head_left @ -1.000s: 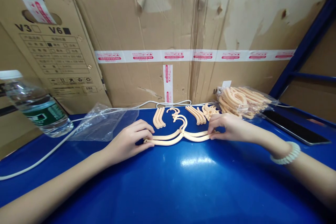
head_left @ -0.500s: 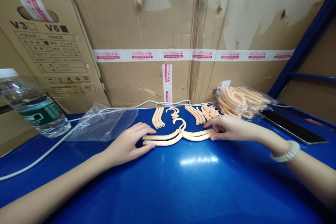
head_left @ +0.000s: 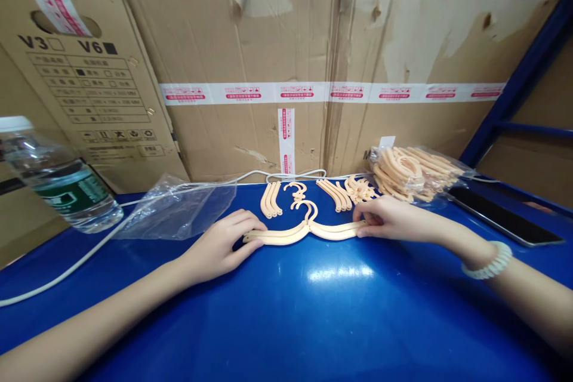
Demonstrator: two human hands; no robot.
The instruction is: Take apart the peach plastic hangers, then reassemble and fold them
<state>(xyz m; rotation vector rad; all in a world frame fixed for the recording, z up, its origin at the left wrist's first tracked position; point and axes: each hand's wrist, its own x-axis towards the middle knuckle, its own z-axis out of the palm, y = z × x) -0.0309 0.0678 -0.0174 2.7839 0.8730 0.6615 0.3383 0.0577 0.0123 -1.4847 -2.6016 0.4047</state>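
Two cream plastic clothes hangers (head_left: 284, 237) lie side by side on the blue tabletop (head_left: 286, 316), their arms touching and their hooks (head_left: 308, 210) pointing away from me. My left hand (head_left: 224, 243) pinches both left arm ends between thumb and fingers. Around the right arm ends, the thumb and fingers of my right hand (head_left: 388, 219) are closed the same way. Just beyond the hangers lie loose hanger arms in a left group (head_left: 271, 200) and a right group (head_left: 335, 196). Loose hooks (head_left: 296, 191) sit between these groups, and a pile of small cream parts (head_left: 359, 189) is at the right.
A clear bag of hanger parts (head_left: 414, 173) and a black phone (head_left: 501, 215) lie at the right. At the left are a water bottle (head_left: 67, 185), an open plastic bag (head_left: 179, 212) and a white cable (head_left: 62, 282). Cardboard boxes (head_left: 242, 36) stand behind.
The two hangers have come together: their arms were spaced apart and now touch. Both hands have closed on the arm ends, the fingers drawn nearer the thumbs.
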